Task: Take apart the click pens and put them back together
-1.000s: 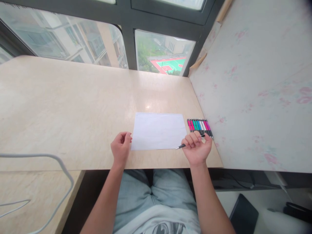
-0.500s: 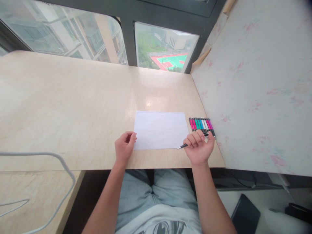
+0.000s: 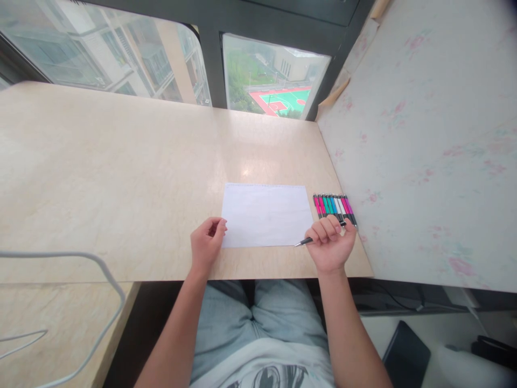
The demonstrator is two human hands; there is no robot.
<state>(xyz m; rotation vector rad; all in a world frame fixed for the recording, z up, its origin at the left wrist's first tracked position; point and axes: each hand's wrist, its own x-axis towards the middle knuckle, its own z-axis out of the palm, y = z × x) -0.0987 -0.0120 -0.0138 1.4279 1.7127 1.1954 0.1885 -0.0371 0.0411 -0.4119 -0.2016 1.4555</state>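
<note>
A blank-looking sheet of white paper lies on the desk in front of me. My left hand rests at its left edge, loosely curled, fingertips at the paper's border; nothing shows inside the fist. In my right hand, turned palm up, the fingers close around a dark pen. Its silvery tip points left, by the sheet's lower right corner. Just beyond that hand, several pens with pink, green, blue, white and purple barrels lie side by side; the hand partly hides their lower ends.
The pale desk runs back to a dark-framed window. A flower-patterned wall closes off the right side. A grey cable loops over a lower surface at left. Below on the right sits a dark flat object.
Hardly anything differs. Both hands, the pen and the paper keep their places, with only a very slight shift of the view.
</note>
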